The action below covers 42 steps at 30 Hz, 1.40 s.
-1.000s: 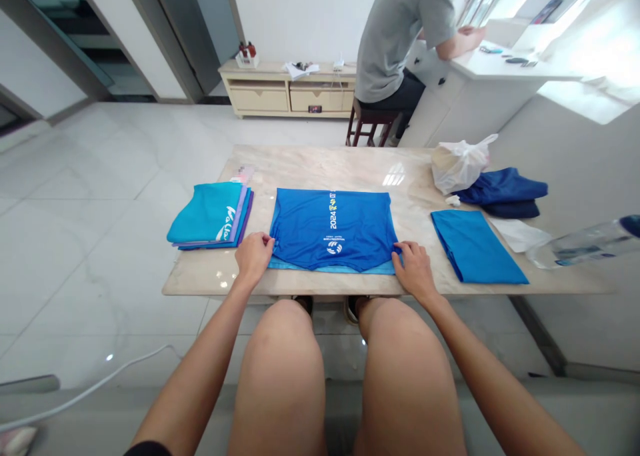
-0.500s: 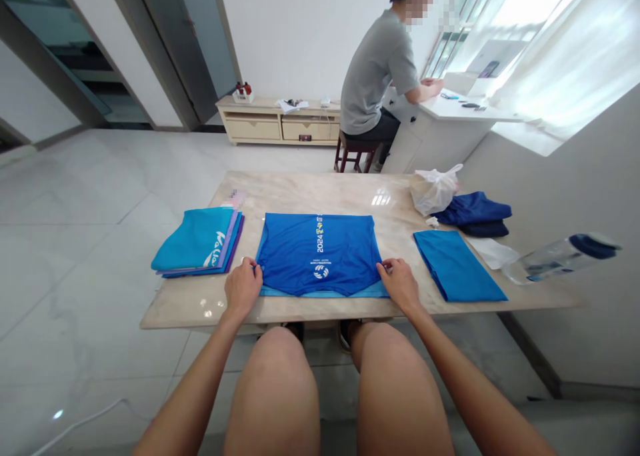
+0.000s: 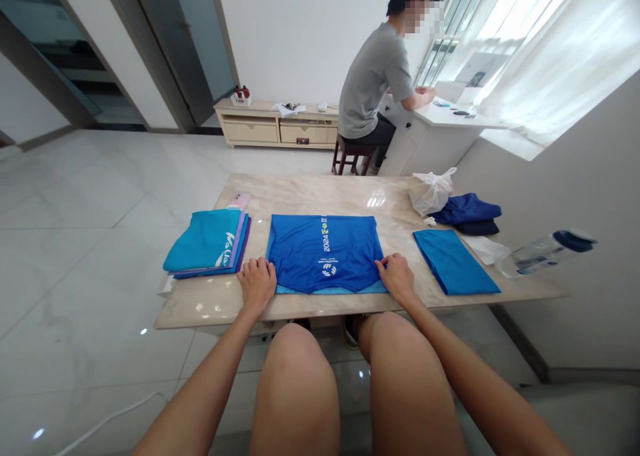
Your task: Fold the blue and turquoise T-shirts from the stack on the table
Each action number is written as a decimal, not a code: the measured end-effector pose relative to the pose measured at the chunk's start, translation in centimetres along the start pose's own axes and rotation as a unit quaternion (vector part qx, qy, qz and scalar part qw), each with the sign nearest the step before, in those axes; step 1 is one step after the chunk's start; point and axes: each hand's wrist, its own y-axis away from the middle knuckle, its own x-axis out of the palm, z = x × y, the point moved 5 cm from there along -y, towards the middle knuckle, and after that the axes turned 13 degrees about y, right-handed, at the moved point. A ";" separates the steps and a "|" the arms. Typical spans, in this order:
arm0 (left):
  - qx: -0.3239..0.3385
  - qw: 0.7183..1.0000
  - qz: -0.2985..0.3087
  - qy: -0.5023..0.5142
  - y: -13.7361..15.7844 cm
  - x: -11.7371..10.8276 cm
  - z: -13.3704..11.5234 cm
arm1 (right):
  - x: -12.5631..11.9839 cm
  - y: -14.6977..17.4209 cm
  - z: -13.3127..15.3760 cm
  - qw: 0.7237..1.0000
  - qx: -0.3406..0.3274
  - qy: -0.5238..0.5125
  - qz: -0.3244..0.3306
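Note:
A blue shirt (image 3: pixel 345 246) with white and yellow print lies folded into a wide rectangle on the table, a lighter blue layer showing along its lower and left edges. My left hand (image 3: pixel 258 284) rests at its lower left edge, fingers laid forward on the tabletop and the cloth's border, holding nothing. At the opposite edge, my right hand (image 3: pixel 397 275) pinches the shirt's border between thumb and fingers. Left of the shirt is a stack of folded garments (image 3: pixel 203 239), turquoise on top with white lettering. To the right lies a folded turquoise-blue garment (image 3: pixel 455 263).
A white plastic bag (image 3: pixel 431 193), a crumpled navy cloth (image 3: pixel 467 211), white paper (image 3: pixel 485 249) and a clear bottle (image 3: pixel 543 253) with a dark blue cap occupy the marble table's (image 3: pixel 300 189) right side. Beyond it, a person (image 3: pixel 367 83) sits on a stool at a white desk.
My left hand has turned from a pinch at the shirt's left edge to fingers laid flatter there. The right hand stays at its edge. The whole view has shifted slightly.

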 end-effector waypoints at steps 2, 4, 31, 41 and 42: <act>-0.002 1.000 0.000 0.001 0.0 0.0 -0.1 | -0.1 -0.2 0.3 1.000 0.004 0.004 0.007; -0.002 1.000 -0.001 0.004 0.0 0.0 -0.2 | -0.3 -0.3 0.6 1.000 0.006 0.007 0.008; 0.000 1.000 -0.002 0.031 -0.4 -0.3 -0.4 | -2.0 -0.4 0.5 0.978 0.129 -0.124 0.109; -0.010 1.000 0.013 0.013 -0.3 -0.3 -0.3 | -2.9 -7.1 -0.5 0.996 0.054 -0.065 0.029; -0.012 1.000 0.015 0.012 -0.3 -0.3 -0.3 | -2.7 -8.4 0.6 0.998 0.014 -0.066 0.008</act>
